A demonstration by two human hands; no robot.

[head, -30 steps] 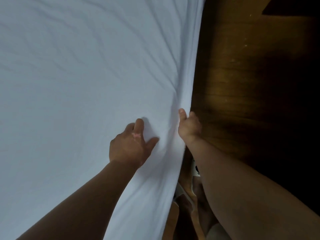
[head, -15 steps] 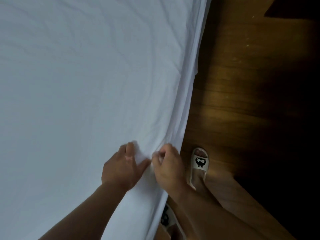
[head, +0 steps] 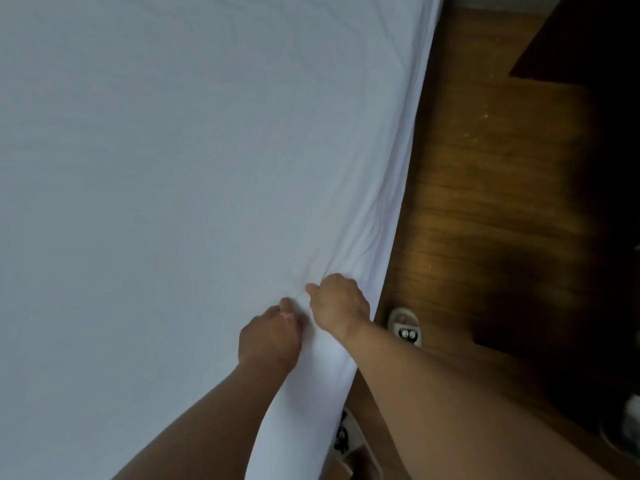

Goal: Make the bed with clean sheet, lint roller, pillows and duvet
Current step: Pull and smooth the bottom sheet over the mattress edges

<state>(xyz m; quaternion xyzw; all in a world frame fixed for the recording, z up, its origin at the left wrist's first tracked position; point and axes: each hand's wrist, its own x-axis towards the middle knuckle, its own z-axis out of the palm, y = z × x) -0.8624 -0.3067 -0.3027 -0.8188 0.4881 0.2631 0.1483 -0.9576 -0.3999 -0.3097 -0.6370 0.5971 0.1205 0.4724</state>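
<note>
A white sheet (head: 194, 174) covers the bed and fills the left and middle of the view, mostly smooth with creases fanning out near its right edge. My left hand (head: 268, 336) is closed on a pinch of sheet close to that edge. My right hand (head: 337, 304) sits just to its right, fingers curled into the same bunch of fabric at the mattress side. Both hands almost touch. No lint roller, pillow or duvet is in view.
Brown wooden floor (head: 485, 188) runs along the bed's right side. My feet in white slippers with a cartoon face (head: 405, 325) stand beside the bed, the other slipper (head: 343, 438) partly under the sheet edge. Dark furniture (head: 588, 36) fills the top right corner.
My right hand came from the bed's side edge up onto the sheet beside my left hand. Both hands closed on the fabric, and the creases near the edge grew.
</note>
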